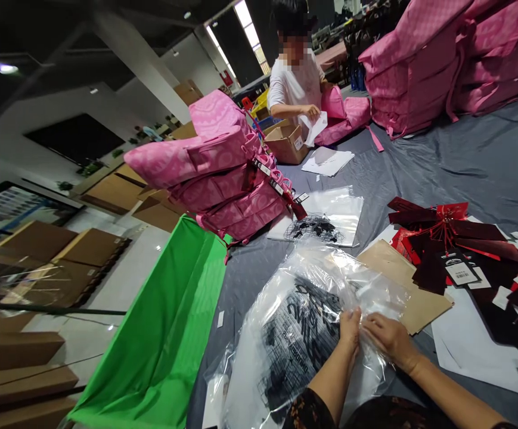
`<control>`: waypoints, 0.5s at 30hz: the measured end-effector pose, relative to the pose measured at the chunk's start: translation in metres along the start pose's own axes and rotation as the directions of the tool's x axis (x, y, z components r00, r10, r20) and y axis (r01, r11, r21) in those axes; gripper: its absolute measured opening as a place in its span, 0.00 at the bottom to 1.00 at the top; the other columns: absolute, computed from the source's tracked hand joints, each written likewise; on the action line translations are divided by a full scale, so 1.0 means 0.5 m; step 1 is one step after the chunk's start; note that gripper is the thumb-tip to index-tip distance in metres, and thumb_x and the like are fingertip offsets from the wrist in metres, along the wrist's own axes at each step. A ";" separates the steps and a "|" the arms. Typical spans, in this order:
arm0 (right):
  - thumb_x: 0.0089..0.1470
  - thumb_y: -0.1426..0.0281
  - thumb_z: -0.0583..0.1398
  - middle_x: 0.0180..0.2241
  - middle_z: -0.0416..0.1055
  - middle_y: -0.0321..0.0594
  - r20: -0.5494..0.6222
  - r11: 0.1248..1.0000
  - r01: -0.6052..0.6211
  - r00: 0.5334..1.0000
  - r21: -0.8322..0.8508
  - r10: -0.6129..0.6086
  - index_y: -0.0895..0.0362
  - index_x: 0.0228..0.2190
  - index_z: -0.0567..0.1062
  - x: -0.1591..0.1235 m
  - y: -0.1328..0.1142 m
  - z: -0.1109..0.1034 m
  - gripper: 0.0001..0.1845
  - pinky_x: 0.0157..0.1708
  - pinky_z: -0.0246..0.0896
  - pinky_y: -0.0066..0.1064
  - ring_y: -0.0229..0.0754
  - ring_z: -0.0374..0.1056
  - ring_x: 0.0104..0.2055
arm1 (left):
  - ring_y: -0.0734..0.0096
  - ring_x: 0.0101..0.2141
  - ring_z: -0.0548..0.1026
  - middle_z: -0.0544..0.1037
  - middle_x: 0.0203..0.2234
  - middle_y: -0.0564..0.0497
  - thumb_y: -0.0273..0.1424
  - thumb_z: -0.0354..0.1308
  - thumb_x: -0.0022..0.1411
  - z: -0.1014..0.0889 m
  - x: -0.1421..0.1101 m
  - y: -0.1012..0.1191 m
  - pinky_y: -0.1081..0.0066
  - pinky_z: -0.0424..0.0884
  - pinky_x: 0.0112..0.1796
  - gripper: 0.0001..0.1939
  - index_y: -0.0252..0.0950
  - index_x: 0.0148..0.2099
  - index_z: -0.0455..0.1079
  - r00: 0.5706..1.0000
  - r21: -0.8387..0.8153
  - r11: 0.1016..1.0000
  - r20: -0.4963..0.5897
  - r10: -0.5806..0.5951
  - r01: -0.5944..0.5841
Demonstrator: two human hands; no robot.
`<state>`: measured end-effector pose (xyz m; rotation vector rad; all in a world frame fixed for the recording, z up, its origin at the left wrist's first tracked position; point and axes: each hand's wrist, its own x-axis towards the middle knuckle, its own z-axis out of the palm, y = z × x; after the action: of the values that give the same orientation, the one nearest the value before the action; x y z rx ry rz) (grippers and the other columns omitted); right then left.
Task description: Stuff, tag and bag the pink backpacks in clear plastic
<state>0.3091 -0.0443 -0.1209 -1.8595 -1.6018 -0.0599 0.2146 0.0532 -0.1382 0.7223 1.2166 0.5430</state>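
Observation:
A large clear plastic bag (281, 351) with black lettering and a dark map-like print lies puffed out before me on the table. My left hand (350, 330) is closed on its gathered edge, thumb up. Right beside it, my right hand (388, 338) pinches the same crumpled edge with bent fingers. Whether anything lies inside the bag, I cannot tell. Just beyond it rests a flat stack of similar printed plastic bags (343, 208). Brown paper sheets (424, 304) lie to the right of my hands.
Pink backpacks (227, 179) are stacked at left, more pink backpacks (415, 71) at back right. Red and black hang tags (450, 238) and white papers (473, 339) lie right. Green cloth (164, 322) hangs along the left edge. Across the table a person (292, 83) holds paper near a carton (285, 143).

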 end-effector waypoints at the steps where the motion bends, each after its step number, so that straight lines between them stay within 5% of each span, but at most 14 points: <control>1: 0.69 0.69 0.51 0.36 0.76 0.38 -0.022 0.997 -0.082 0.996 -0.011 0.082 0.49 0.42 0.80 -0.002 0.022 -0.004 0.17 0.32 0.66 0.27 0.38 0.73 0.35 | 0.66 0.24 0.71 0.73 0.21 0.51 0.51 0.76 0.37 -0.001 0.001 -0.002 0.67 0.69 0.31 0.28 0.35 0.27 0.71 1.000 0.003 1.000 0.012 -0.004 0.004; 4: 0.68 0.64 0.51 0.38 0.75 0.42 -0.098 0.933 -0.353 0.933 -0.064 0.346 0.51 0.47 0.79 -0.007 0.099 -0.011 0.19 0.27 0.64 0.31 0.42 0.73 0.35 | 0.63 0.28 0.74 0.76 0.25 0.49 0.52 0.73 0.44 -0.003 0.005 -0.003 0.65 0.71 0.35 0.26 0.36 0.30 0.71 0.999 0.018 1.000 0.032 -0.013 0.013; 7: 0.63 0.63 0.54 0.33 0.74 0.40 -0.093 0.877 -0.476 0.878 -0.062 0.470 0.49 0.39 0.82 -0.012 0.147 0.001 0.16 0.25 0.61 0.31 0.43 0.72 0.33 | 0.60 0.32 0.76 0.77 0.27 0.48 0.52 0.72 0.46 -0.005 0.008 -0.001 0.64 0.72 0.39 0.25 0.36 0.32 0.72 0.999 0.024 1.000 0.034 -0.010 0.009; 15: 0.59 0.63 0.57 0.33 0.72 0.37 -0.057 0.767 -0.642 0.765 0.028 0.642 0.51 0.28 0.79 -0.010 0.136 0.020 0.14 0.24 0.53 0.30 0.40 0.68 0.31 | 0.54 0.36 0.78 0.79 0.29 0.44 0.55 0.71 0.46 -0.004 0.008 -0.001 0.60 0.73 0.44 0.28 0.34 0.33 0.74 0.999 0.039 0.999 0.051 0.002 -0.004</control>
<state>0.3647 -0.0447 -0.1614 -2.2786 -0.8379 0.1890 0.2138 0.0560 -0.1416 0.7664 1.1811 0.5013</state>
